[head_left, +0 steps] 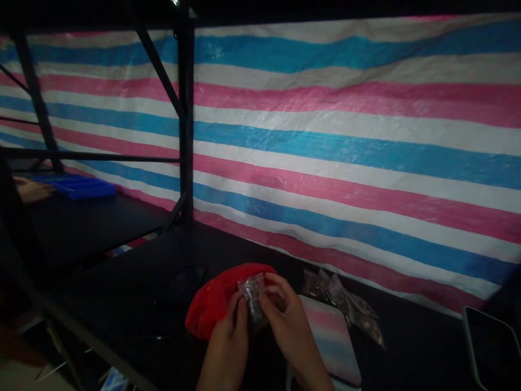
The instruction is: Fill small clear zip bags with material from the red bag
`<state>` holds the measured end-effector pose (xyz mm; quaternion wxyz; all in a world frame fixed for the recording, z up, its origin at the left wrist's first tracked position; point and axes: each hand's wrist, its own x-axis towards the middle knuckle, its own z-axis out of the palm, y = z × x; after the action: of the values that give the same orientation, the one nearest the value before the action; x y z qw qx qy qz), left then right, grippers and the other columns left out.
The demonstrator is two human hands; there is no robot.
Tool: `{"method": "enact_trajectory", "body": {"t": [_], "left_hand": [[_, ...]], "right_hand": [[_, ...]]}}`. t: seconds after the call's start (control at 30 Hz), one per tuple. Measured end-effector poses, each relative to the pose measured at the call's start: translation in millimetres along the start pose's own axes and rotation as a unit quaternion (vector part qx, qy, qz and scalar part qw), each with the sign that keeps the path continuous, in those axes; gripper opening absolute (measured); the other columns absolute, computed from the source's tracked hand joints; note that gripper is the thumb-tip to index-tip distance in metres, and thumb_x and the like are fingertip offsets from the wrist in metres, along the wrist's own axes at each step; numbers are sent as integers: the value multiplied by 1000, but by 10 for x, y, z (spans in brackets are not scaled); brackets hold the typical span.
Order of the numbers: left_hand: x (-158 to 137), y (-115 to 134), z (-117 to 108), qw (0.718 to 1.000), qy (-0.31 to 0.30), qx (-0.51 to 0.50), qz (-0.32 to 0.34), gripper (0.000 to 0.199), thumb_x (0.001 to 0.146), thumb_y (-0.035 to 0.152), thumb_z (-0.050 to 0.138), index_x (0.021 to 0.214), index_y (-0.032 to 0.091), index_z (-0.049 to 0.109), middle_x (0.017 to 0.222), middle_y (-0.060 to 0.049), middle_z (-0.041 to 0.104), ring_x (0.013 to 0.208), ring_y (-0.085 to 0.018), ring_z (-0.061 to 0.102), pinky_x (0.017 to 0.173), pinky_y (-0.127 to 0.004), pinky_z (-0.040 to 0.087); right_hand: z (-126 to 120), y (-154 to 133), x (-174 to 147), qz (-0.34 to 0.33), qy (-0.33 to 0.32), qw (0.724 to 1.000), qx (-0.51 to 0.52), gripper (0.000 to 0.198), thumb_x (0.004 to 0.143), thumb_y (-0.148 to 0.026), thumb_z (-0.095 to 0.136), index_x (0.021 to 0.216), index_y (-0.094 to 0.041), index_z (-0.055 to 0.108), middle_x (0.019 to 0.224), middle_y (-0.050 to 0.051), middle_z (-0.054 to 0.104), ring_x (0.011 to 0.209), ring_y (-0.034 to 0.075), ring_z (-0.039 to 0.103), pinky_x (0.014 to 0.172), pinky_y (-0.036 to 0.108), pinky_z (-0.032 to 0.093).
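Between my two hands is a small clear plastic bag (254, 296) with shiny contents too small to name. My left hand (230, 336) pinches its left side, and my right hand (287, 320) grips its right edge. Just behind them lies a red plastic bag (209, 301), its inside partly hidden by my hands. To the right of my right hand is a flat, rounded device (331, 339) whose glossy top reflects the striped sheet. Several filled clear bags (345, 304) lie beyond that device.
A black shelf post (186, 119) rises at the left, before a striped plastic sheet (345, 141). A dark-screened device (492, 350) stands at the right edge. On the farther shelf, another person's hand (32, 190) is beside a blue tray (87, 187).
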<state>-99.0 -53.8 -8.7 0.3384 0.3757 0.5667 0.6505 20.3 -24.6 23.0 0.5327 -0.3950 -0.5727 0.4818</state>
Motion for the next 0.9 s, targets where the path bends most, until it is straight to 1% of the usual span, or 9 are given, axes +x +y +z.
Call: {"method": "enact_trajectory", "body": {"t": [0.13, 0.2, 0.3, 0.4, 0.5, 0.6, 0.73, 0.83, 0.9], "left_hand": [[-85, -6, -30, 997, -33, 61, 16, 54, 80, 57, 63, 126, 33, 79, 140, -7, 76, 134, -38, 68, 116, -53, 51], [-124, 45, 2, 987, -52, 133, 71, 53, 86, 55, 57, 131, 36, 77, 143, -4, 74, 131, -38, 70, 110, -52, 56], [-128, 142, 160, 954, -90, 216, 186, 52, 95, 46, 45, 139, 36, 72, 140, -4, 76, 122, -36, 74, 95, -49, 63], [-86, 186, 410, 920, -120, 219, 303, 50, 100, 38, 41, 140, 34, 72, 135, -4, 78, 122, -32, 73, 103, -48, 59], [-64, 158, 624, 910, -156, 160, 348, 47, 104, 36, 37, 133, 34, 74, 126, -2, 81, 115, -27, 73, 105, -43, 57], [-97, 113, 710, 922, -202, 102, 315, 41, 104, 45, 43, 118, 34, 80, 115, -1, 83, 108, -24, 76, 95, -34, 62], [-161, 116, 678, 942, -263, 81, 193, 33, 92, 57, 61, 98, 33, 83, 98, -1, 82, 92, -22, 79, 79, -28, 65], [-138, 147, 634, 945, -284, 91, 136, 34, 88, 61, 64, 92, 34, 83, 88, 1, 80, 76, -20, 77, 69, -27, 64], [-83, 170, 596, 948, -280, 100, 110, 33, 86, 62, 65, 90, 34, 83, 89, 1, 81, 78, -20, 78, 74, -26, 64]], "right_hand": [[-63, -130, -20, -1, -2, 1000, 27, 42, 86, -50, 75, 118, -22, 75, 107, 9, 83, 102, 27, 79, 88, 37, 62], [-145, -217, -40, -10, 9, 999, 39, 36, 87, -50, 76, 112, -23, 77, 104, 8, 83, 99, 26, 79, 88, 37, 62], [-359, -341, -101, -28, 58, 998, 20, 32, 88, -52, 75, 105, -25, 77, 100, 4, 83, 96, 23, 78, 89, 34, 60], [-648, -434, -201, -45, 100, 994, -29, 30, 89, -54, 75, 98, -25, 78, 96, 3, 81, 94, 22, 75, 85, 30, 58], [-914, -481, -318, -53, 122, 987, -88, 31, 87, -53, 79, 91, -23, 79, 91, 3, 78, 90, 22, 71, 84, 30, 55], [-1068, -476, -425, -45, 134, 982, -126, 36, 91, -57, 75, 94, -21, 79, 93, 4, 76, 91, 22, 68, 86, 31, 53], [-1106, -412, -524, -23, 111, 985, -133, 42, 95, -61, 69, 94, -20, 78, 92, 4, 74, 94, 23, 66, 88, 33, 52], [-1100, -348, -568, -14, 158, 979, -127, 44, 90, -65, 75, 87, -20, 77, 85, 2, 71, 83, 19, 62, 79, 29, 50], [-1108, -306, -586, -8, 192, 974, -117, 47, 85, -67, 78, 84, -20, 77, 80, 2, 71, 77, 18, 61, 73, 28, 50]]}}
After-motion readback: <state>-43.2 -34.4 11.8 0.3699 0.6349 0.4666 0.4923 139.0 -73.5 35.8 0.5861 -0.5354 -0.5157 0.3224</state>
